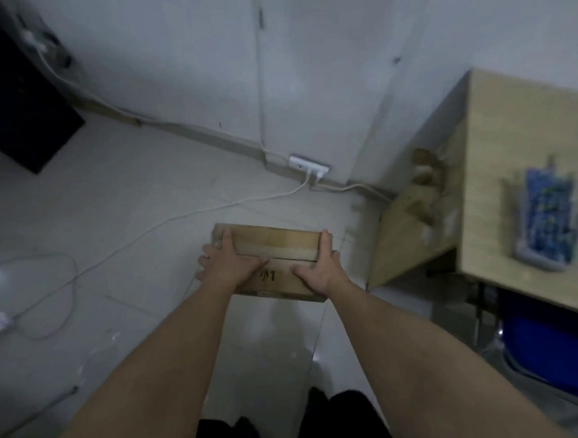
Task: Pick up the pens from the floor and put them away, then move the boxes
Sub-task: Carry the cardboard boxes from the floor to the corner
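Tiled floor (115, 211), one box (273, 248), two hands, seemingly gripping

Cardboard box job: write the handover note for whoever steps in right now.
Left hand: gripping the left side of the brown cardboard box.
Right hand: gripping its right side.
The box is held out in front, above the pale tiled floor; a larger open cardboard box stands beside the light wooden desk.
Done: no pens visible on the floor.
Left: set this box down, move the other.

box (273, 248): brown cardboard, closed, taped seam | level | gripped at both sides, above floor
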